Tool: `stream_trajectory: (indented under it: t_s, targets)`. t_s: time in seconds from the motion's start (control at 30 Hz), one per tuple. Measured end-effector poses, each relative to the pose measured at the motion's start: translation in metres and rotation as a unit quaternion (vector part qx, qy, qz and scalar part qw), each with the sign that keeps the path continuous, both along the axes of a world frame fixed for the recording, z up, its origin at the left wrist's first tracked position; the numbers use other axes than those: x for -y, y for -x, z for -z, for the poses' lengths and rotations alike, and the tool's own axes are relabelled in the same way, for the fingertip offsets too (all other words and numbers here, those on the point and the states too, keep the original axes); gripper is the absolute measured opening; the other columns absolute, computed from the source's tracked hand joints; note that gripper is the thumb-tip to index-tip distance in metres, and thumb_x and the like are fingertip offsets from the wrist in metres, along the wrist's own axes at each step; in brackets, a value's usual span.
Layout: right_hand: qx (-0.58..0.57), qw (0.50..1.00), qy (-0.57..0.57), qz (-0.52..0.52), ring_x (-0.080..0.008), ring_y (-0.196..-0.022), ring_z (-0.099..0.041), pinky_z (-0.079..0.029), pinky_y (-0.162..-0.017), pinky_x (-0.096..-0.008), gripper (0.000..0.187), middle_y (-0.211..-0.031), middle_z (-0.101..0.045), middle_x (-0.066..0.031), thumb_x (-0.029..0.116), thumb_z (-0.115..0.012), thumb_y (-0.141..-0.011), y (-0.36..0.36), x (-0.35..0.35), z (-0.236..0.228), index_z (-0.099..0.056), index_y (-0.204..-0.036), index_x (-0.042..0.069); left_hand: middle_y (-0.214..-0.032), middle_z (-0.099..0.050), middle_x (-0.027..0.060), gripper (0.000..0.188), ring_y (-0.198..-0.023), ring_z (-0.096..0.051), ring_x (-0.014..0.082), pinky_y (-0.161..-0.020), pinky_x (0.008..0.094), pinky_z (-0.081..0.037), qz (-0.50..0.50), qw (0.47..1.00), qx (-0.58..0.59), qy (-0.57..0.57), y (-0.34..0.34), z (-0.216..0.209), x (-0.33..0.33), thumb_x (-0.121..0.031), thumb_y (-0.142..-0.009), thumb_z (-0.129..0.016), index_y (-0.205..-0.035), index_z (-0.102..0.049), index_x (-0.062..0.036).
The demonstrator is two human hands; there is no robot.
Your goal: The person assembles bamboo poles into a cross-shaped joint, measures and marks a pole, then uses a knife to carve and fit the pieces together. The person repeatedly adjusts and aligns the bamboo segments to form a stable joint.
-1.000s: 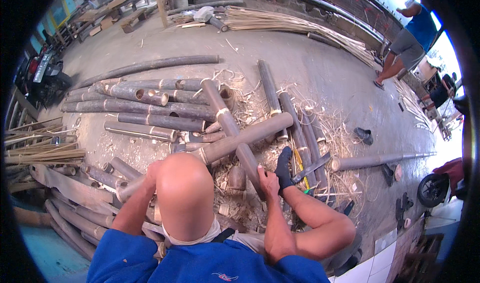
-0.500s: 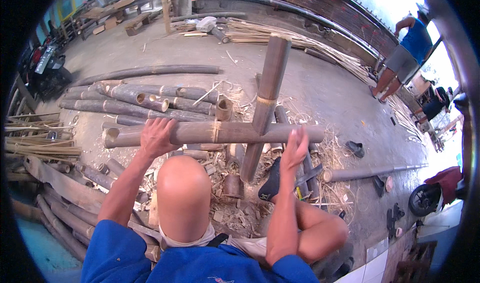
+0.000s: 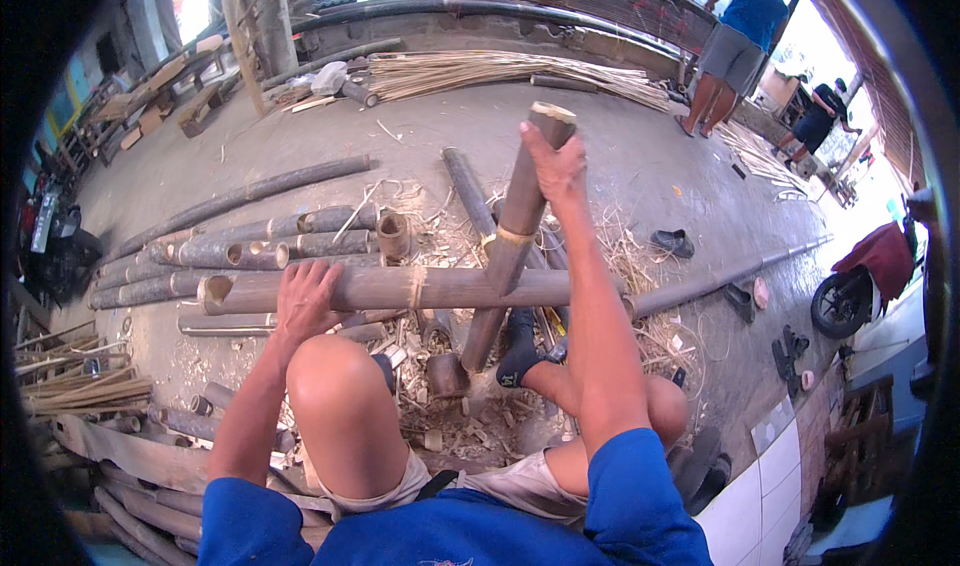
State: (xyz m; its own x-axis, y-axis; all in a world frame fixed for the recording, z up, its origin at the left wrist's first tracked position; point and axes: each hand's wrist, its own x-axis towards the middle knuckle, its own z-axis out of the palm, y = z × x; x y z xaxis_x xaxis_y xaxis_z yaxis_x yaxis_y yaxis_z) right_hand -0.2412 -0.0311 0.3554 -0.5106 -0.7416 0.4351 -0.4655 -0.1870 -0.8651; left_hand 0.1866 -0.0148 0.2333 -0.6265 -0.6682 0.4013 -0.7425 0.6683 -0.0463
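Observation:
Two thick bamboo poles are tied into a cross with a pale binding (image 3: 512, 236). The horizontal pole (image 3: 440, 288) lies across in front of my knees, its hollow end at the left. My left hand (image 3: 305, 298) rests on top of it near that end, fingers spread over the pole. The second pole (image 3: 508, 246) stands tilted, its foot by a short bamboo stub (image 3: 446, 374) on the ground. My right hand (image 3: 553, 162) grips this pole just under its cut top. My foot in a dark sock (image 3: 516, 350) sits beside the pole's lower end.
Cut bamboo poles (image 3: 230, 256) lie on the concrete at the left, with shavings around my feet. A bundle of split strips (image 3: 480, 71) lies at the back. Two people (image 3: 735, 41) stand at the far right. Sandals (image 3: 672, 242), a red motorbike (image 3: 870, 276) and a tiled step (image 3: 765, 476) are on the right.
The tied bamboo cross has come up off the ground and one pole now stands nearly upright. My right hand moved to that pole's top; my left hand stays on the horizontal pole.

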Motion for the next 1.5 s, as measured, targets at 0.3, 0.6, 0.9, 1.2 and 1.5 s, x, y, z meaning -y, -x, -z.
stream_trajectory:
  t_s: [0.3, 0.6, 0.9, 1.2, 1.5]
  targets:
    - [-0.125, 0.992, -0.008, -0.011, -0.051, -0.101, -0.071, -0.056, -0.089, -0.0559, 0.086, -0.106, -0.071, -0.0337, 0.06, -0.077, -0.082, -0.074, -0.021, -0.004, -0.043, -0.131, -0.001, -0.168, -0.022, 0.0227, 0.115, -0.157, -0.017, 0.0438, -0.127, 0.0576, -0.019, -0.255, 0.953, -0.123, -0.108, 0.008, 0.078, -0.005, -0.032, -0.059, -0.096, -0.159, -0.039, -0.0221]
    - [-0.061, 0.997, 0.007, -0.044, -0.0392, -0.106, -0.072, -0.057, -0.089, -0.0475, 0.081, -0.111, -0.071, -0.0291, 0.053, -0.083, -0.082, -0.069, -0.055, -0.016, -0.052, -0.13, -0.004, -0.167, -0.023, 0.0299, 0.103, -0.155, -0.02, 0.0496, -0.126, 0.0575, -0.021, -0.131, 0.975, -0.179, -0.027, -0.014, 0.096, -0.015, -0.044, -0.072, -0.085, -0.16, -0.04, -0.014]
    - [-0.129, 0.978, -0.117, -0.115, -0.0312, -0.113, -0.069, -0.053, -0.098, -0.043, 0.085, -0.12, -0.071, -0.0226, 0.061, -0.082, -0.078, -0.04, -0.047, -0.035, -0.063, -0.128, -0.004, -0.168, -0.024, 0.0259, 0.089, -0.157, -0.019, 0.0446, -0.127, 0.0521, -0.021, -0.141, 0.958, -0.222, -0.115, -0.02, 0.086, -0.016, -0.047, -0.082, -0.079, -0.157, -0.045, -0.014]
    - [-0.138, 0.966, -0.162, -0.148, -0.0314, -0.112, -0.068, -0.051, -0.098, -0.0428, 0.086, -0.118, -0.072, -0.0227, 0.065, -0.078, -0.077, -0.027, -0.036, -0.04, -0.066, -0.127, -0.004, -0.167, -0.029, 0.0225, 0.09, -0.158, -0.02, 0.0417, -0.126, 0.0597, -0.017, -0.149, 0.977, -0.099, -0.115, -0.009, 0.06, -0.03, -0.054, -0.086, -0.074, -0.16, -0.039, -0.0174]
    - [-0.13, 0.973, -0.12, -0.149, -0.0291, -0.105, -0.069, -0.054, -0.091, -0.0428, 0.078, -0.108, -0.073, -0.0203, 0.064, -0.078, -0.08, -0.021, -0.049, -0.034, -0.069, -0.118, -0.003, -0.147, -0.052, 0.0167, 0.101, -0.142, -0.043, 0.0388, -0.118, 0.0683, -0.026, -0.023, 0.986, 0.068, -0.149, 0.069, 0.039, -0.012, -0.054, -0.073, -0.084, -0.158, -0.04, -0.0205]
